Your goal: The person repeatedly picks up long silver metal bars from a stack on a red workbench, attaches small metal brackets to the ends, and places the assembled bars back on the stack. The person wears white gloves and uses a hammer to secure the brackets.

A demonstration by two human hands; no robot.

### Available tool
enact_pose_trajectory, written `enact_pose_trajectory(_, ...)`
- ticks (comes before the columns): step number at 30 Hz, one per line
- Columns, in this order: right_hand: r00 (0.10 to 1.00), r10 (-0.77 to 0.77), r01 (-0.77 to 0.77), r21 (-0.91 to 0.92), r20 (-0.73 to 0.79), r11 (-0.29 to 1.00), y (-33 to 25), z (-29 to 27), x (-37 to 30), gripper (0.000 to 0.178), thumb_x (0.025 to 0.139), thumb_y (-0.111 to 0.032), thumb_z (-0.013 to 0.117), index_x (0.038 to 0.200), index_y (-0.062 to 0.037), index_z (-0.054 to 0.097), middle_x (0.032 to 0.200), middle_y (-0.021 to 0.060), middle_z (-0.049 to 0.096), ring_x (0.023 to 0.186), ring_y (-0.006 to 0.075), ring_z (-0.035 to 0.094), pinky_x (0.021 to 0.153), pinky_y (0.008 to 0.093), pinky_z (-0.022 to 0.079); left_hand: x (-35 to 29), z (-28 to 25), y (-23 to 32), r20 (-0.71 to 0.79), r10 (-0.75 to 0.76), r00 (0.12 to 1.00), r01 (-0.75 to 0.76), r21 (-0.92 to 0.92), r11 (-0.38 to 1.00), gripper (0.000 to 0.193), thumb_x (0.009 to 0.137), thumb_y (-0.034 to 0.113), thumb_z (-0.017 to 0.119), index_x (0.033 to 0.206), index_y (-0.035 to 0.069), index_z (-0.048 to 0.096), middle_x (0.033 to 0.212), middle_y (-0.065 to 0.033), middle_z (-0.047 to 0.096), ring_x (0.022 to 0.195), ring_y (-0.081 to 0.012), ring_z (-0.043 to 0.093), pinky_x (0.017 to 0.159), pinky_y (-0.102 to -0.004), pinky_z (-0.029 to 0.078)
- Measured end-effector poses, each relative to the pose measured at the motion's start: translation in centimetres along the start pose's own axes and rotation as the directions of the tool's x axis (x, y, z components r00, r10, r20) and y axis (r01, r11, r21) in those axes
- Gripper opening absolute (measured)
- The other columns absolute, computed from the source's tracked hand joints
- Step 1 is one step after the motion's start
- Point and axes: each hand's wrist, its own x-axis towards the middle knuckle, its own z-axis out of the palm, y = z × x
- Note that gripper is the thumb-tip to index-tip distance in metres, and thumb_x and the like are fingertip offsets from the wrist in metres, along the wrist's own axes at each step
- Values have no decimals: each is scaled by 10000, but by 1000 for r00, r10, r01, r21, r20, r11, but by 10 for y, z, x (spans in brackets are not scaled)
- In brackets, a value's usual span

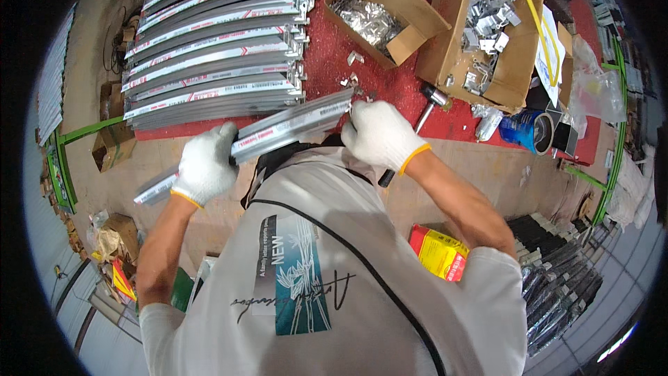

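Observation:
My left hand (205, 165), in a white knit glove, is wrapped round a long silver metal profile (296, 125) with a printed film strip along it. The profile slants up to the right, from below my left hand to the table's near edge. My right hand (381, 134), gloved too, is closed at the profile's right end; what its fingers pinch is hidden. Just right of it lies a hammer (436, 97), its dark handle jutting over the table edge. A small metal bracket (355, 58) rests on the red table (323, 42) beyond.
Stacks of similar profiles (216, 63) with end fittings cover the table's left. Two cardboard boxes of metal parts, a smaller one (410, 7) and a larger one (525, 49), stand at the right. A blue can (525, 129) lies near the right edge. A yellow strap (532, 10) crosses the larger box.

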Motion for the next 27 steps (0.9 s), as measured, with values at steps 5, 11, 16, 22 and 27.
enact_pose_trajectory(5,996,-55,59,63,-65,996,2,7,1,342,949,-246,678,856,82,673,822,363,699,837,558,730,807,613,607,11,-5,3,27,21,999,-21,12,1000,372,791,31,747,1153,66,670,1034,-227,750,996,-478,739,847,-564,606)
enact_pose_trajectory(11,988,-141,155,280,-69,947,27,3,-26,523,884,-358,812,1134,89,703,995,362,748,971,531,754,895,568,616,12,-3,1,-7,14,1000,-15,-43,999,429,777,83,827,1179,82,677,1088,-211,756,1023,-451,746,869,-538,613)
enact_pose_trajectory(16,868,365,-279,276,-338,920,69,37,-17,296,982,-215,689,1188,-43,814,1120,268,795,1032,475,765,942,535,619,9,16,-9,88,-149,985,168,-260,951,496,777,111,804,1254,54,679,1118,-237,766,1062,-460,753,901,-507,612)
enact_pose_trajectory(22,799,266,-214,157,-540,964,67,52,43,372,1027,-330,682,1297,-95,786,1008,256,799,946,461,781,844,570,620,-2,38,-2,52,-226,973,221,-504,835,520,788,106,789,1284,-3,673,1014,-252,780,967,-405,801,856,-438,614)
enact_pose_trajectory(27,840,336,-386,-35,-425,922,55,43,112,340,1065,-355,614,1089,-55,772,947,260,809,906,463,802,809,597,636,-6,47,6,38,-279,959,258,-520,814,542,792,109,814,1307,-3,689,1066,-257,794,1013,-386,815,891,-422,625)
